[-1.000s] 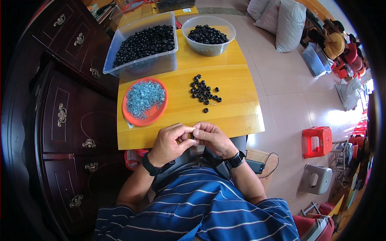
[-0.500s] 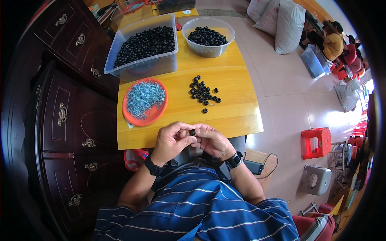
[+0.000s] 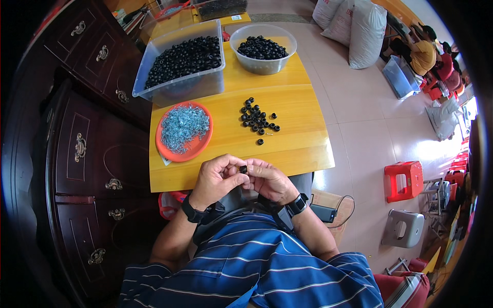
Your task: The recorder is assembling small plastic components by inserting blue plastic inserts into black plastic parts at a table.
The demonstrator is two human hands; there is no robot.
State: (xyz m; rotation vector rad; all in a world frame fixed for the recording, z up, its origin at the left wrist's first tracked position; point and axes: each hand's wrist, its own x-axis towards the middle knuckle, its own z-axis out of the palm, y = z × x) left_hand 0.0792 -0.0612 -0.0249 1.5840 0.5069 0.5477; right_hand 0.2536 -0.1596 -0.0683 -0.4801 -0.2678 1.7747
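Note:
Both hands meet just off the near edge of the yellow table point(image 3: 298, 149). A small black ring-shaped part point(image 3: 243, 169) is pinched between the thumb and fingers of my left hand point(image 3: 218, 177). From the other side, the fingertips of my right hand point(image 3: 272, 179) close against the same part; whether they hold some smaller piece is hidden. Beyond the hands lies a loose group of black ring-shaped parts point(image 3: 255, 123), with a tiny pale piece point(image 3: 269, 134) beside them. To their left, an orange-red plate point(image 3: 194, 152) carries a heap of small shiny bluish metal pieces point(image 3: 182, 126).
A clear rectangular bin point(image 3: 185, 90) and a round clear bowl point(image 3: 264, 65), both holding black parts, stand at the table's far end. Dark wooden drawers point(image 3: 84, 149) flank the left. On the right floor are a red stool point(image 3: 403, 182) and a grey stool point(image 3: 403, 228). People sit farther off.
Both hands keep their pinch on the black part at nearly the same spot. The whole view has shifted very slightly; nothing on the table has been moved.

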